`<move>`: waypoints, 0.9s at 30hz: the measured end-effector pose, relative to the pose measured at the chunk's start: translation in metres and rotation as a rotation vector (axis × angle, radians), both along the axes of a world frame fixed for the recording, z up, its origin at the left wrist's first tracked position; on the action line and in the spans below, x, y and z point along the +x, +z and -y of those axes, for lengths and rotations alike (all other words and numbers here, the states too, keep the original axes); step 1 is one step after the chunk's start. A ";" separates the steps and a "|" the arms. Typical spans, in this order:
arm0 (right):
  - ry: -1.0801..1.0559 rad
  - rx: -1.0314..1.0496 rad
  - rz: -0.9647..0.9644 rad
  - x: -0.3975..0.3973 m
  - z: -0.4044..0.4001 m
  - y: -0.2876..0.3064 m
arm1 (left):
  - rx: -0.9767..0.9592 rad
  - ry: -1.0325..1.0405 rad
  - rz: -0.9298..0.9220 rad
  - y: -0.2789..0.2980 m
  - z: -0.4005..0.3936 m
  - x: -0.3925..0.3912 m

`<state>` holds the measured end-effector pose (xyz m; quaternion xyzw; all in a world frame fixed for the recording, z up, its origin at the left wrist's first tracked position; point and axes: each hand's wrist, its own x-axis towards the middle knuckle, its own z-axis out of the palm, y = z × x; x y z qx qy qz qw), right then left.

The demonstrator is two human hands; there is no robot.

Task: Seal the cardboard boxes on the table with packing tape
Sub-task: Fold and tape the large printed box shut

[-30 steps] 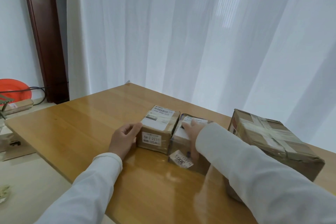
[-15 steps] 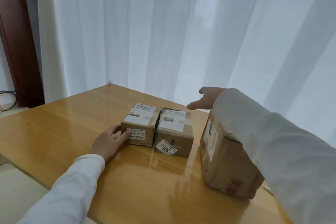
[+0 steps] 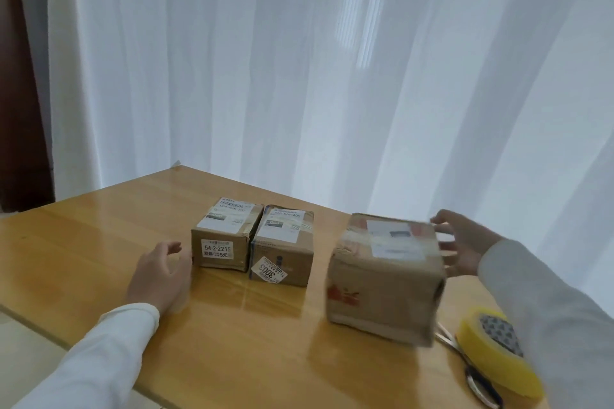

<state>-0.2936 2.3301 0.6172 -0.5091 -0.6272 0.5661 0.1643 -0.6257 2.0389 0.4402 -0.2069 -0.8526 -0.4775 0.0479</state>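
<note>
Two small cardboard boxes stand side by side on the wooden table: the left small box with a "54-2-2215" label and the right small box with a "3003" sticker. A larger taped box stands to their right. My left hand hovers just left of the left small box with loosely curled fingers, holding nothing. My right hand is at the larger box's right side with fingers spread; the box edge is blurred. A yellow tape roll lies at the right edge.
Scissors lie beside the tape roll, partly under it. White curtains hang behind the table. A dark wooden door frame stands at the far left. The table's near edge runs diagonally across the lower left.
My right hand went from above the small boxes to the right side of the larger box, which now stands upright and closer. My left hand has drawn slightly back from the left small box.
</note>
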 end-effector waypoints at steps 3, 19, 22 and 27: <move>-0.018 -0.055 -0.096 -0.017 0.009 -0.024 | -0.053 -0.020 -0.057 0.005 0.001 0.019; 0.748 0.158 0.241 -0.041 -0.020 -0.016 | 0.126 -0.505 -0.114 0.096 -0.086 0.127; 0.774 0.276 0.412 -0.040 -0.015 -0.009 | -0.050 -0.650 0.179 0.112 -0.091 0.128; 0.510 0.779 0.867 -0.046 0.012 0.006 | -0.218 -0.758 0.482 0.106 -0.082 0.159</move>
